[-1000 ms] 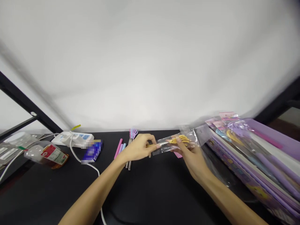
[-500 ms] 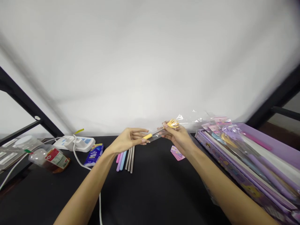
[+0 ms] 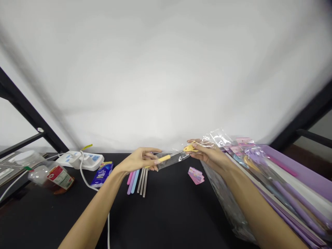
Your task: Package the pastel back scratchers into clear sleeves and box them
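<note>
Basically L hand, R hand both pinch clear bag round yellow utensil; text on blue pack illegible.

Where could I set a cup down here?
The widest free patch is the black tabletop below the pastel sticks and metal rods, left of the clear plastic bag. A smaller one lies between the rods and the pink cards. It's crowded around the power strip and the purple tray.
</note>
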Demonstrator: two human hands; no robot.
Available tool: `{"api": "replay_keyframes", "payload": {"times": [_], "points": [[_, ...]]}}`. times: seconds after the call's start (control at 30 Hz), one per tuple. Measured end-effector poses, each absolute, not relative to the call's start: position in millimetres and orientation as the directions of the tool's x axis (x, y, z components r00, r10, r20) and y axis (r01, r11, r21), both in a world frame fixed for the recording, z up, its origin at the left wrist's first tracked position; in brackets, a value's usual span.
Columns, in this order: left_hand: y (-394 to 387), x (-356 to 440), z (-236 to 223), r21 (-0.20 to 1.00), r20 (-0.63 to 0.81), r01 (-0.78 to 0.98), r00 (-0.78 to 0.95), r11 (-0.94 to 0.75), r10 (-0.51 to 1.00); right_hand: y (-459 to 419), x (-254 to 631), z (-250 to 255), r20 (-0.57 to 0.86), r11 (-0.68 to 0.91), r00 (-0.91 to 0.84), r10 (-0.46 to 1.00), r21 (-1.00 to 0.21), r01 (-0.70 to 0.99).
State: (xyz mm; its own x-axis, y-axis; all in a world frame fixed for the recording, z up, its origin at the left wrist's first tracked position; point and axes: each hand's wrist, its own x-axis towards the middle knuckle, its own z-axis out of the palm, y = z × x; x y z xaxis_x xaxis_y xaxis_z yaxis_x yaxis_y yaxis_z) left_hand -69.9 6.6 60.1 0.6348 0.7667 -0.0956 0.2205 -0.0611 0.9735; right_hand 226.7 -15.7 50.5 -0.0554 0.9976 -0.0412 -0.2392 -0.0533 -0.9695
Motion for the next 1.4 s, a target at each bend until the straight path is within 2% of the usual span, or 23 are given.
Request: {"api": "replay_keyframes", "payload": {"times": [0.13,0.33,0.43,0.57,0.7,0.83,0.9,1.0,1.07,1.23,1.4], "points": [[5.7,-74.1,60.3,0.978,-0.114,0.205,0.669,-0.035,0.735,-18.8,227.2,50.2,-0.051,-0.066,-0.080,0.996,-0.978,-0.198],[9.2,-79.6,54.9,0.935,-0.069,0.326,0.557,-0.141,0.828,-23.7,250.5,60.2,-0.147,-0.164,-0.120,0.982,-0.975,-0.149],[10.0,-77.0,53.1,0.929,-0.031,0.326,0.538,-0.174,0.842,-28.5,262.4,65.6,-0.186,-0.213,-0.219,0.958,-0.971,-0.104],[11.8,-76.1,51.3,0.921,0.020,0.327,0.502,-0.211,0.865,-30.3,274.6,66.8,-0.160,-0.227,-0.380,0.911,-0.964,-0.137],[16.7,-87.2,51.1,0.958,-0.087,0.265,0.632,-0.109,0.770,-24.6,280.4,62.7,-0.158,-0.190,-0.258,0.953,-0.977,-0.101],[16.5,-91.0,48.6,0.950,-0.096,0.281,0.676,-0.135,0.731,-21.7,275.9,60.1,-0.153,-0.165,-0.186,0.971,-0.985,-0.050],[13.5,-83.6,45.3,0.941,-0.051,0.292,0.624,-0.173,0.780,-21.8,270.8,58.9,-0.144,-0.154,-0.178,0.973,-0.987,-0.043],[9.5,-68.9,39.6,0.900,0.083,0.350,0.452,-0.262,0.888,-20.4,262.3,54.4,-0.155,-0.166,-0.206,0.966,-0.985,-0.038],[9.4,-64.7,37.6,0.881,0.109,0.383,0.408,-0.279,0.906,-17.5,258.0,49.2,-0.159,-0.172,-0.207,0.965,-0.984,-0.045],[15.7,-80.7,39.9,0.960,-0.054,0.248,0.614,-0.128,0.788,-10.0,257.0,38.2,-0.160,-0.174,-0.116,0.980,-0.977,-0.120],[14.6,-83.7,39.6,0.974,-0.106,0.218,0.691,-0.066,0.715,-5.8,260.8,37.2,-0.167,-0.181,-0.091,0.982,-0.967,-0.179]]}}
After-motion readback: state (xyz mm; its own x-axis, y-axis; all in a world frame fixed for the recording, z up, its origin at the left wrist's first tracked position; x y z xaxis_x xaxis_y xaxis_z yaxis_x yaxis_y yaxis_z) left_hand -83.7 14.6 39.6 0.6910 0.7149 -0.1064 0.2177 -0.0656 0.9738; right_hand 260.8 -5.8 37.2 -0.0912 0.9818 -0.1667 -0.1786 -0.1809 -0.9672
